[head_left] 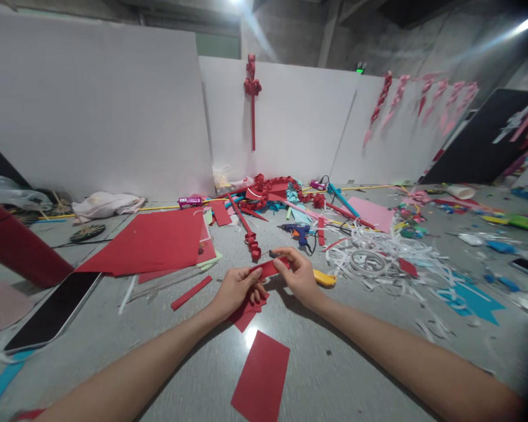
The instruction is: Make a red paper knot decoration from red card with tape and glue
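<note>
Both hands meet over the grey floor on a red paper strip (269,268). My left hand (237,291) pinches its left end, with more folded red paper (245,313) hanging under the fingers. My right hand (297,275) is closed on the strip's right end, fingers curled over the top. A loose red paper rectangle (261,376) lies flat just below the hands. A short red strip (191,292) lies to the left.
Large red sheets (158,241) lie at the left, a dark phone (55,310) nearer the left edge. A blue glue gun (300,231), a tape roll (368,261), white paper shreds (391,249) and a folded red chain (252,243) sit beyond the hands. White boards (114,111) stand behind.
</note>
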{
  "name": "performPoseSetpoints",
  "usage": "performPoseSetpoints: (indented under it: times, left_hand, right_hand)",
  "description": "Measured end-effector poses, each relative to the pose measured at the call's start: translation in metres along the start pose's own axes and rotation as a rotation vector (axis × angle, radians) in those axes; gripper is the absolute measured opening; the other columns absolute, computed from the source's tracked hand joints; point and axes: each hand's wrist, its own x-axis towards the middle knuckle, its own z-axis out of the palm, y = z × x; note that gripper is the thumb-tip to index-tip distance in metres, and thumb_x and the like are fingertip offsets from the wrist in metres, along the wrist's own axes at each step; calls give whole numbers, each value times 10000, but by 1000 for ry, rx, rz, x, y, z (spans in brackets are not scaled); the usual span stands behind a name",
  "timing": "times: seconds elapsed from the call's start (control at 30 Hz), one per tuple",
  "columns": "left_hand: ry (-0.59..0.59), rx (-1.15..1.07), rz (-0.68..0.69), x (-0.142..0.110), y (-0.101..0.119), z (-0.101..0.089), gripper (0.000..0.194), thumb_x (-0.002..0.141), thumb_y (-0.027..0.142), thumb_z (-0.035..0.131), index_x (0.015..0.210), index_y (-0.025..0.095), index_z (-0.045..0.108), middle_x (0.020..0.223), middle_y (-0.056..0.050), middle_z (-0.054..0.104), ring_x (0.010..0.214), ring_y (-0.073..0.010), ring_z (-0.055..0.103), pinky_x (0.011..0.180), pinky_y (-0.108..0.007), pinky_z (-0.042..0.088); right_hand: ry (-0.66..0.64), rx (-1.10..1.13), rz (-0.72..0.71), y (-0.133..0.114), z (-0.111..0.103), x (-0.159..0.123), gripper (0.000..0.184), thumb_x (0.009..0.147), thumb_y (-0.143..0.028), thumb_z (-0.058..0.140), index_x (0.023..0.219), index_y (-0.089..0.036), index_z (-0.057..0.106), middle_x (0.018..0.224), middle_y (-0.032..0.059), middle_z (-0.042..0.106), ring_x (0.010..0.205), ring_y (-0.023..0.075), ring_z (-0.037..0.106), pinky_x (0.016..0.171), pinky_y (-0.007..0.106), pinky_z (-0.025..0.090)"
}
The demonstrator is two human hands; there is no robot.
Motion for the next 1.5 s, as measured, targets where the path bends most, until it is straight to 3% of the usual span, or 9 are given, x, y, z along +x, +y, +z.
performPoseSetpoints:
  times: [0.2,0.8,1.0,1.07,1.2,1.33,1.5]
  left_hand:
    - [-7,43,-15,-2,4,2,558,920,639,603,740,118,689,665,-115,740,493,-137,634,526,-240,517]
    - [-4,20,-15,1,-4,0,488,904,595,657,880,108,681,680,-105,754,482,-129,635,504,-228,512]
    - [136,-26,37,2,2,-1,491,885,599,676,871,108,678,689,-109,757,448,-130,612,444,-225,474]
    - [185,-23,65,-1,5,0,488,891,598,667,870,111,693,701,-100,758,451,-127,608,440,-225,466]
    - [241,90,120,-11,13,6,498,910,587,647,751,119,712,573,-50,686,437,-111,574,448,-208,425]
    - [236,159,131,-17,17,11,515,926,589,619,723,127,723,574,-47,685,459,-114,585,470,-208,420]
    - [210,155,128,-15,17,10,506,931,586,613,777,120,735,575,-45,686,449,-110,573,475,-213,432]
  right_hand:
    - [2,-8,1,-2,0,0,275,944,-419,661,1119,-209,688,985,58,720,860,206,672,765,322,535]
    - [-5,12,19,-1,0,0,298,947,-454,653,1119,-212,677,978,58,713,851,206,670,760,327,543]
    - [63,133,29,3,3,3,510,850,-483,767,1264,-240,595,1080,69,701,908,203,666,815,329,553]
    - [-12,180,83,-1,7,2,488,830,-486,786,1213,-226,632,1022,65,720,855,201,670,782,333,555]
    - [-220,234,220,-15,18,-5,374,809,-510,794,930,-163,727,824,59,735,734,197,667,703,321,538]
    - [-187,237,232,-25,24,-10,358,829,-498,772,769,-147,732,714,44,706,666,173,628,658,295,492]
    - [-115,226,248,-25,22,-8,391,800,-515,788,706,-140,730,676,41,669,617,151,554,608,291,435]
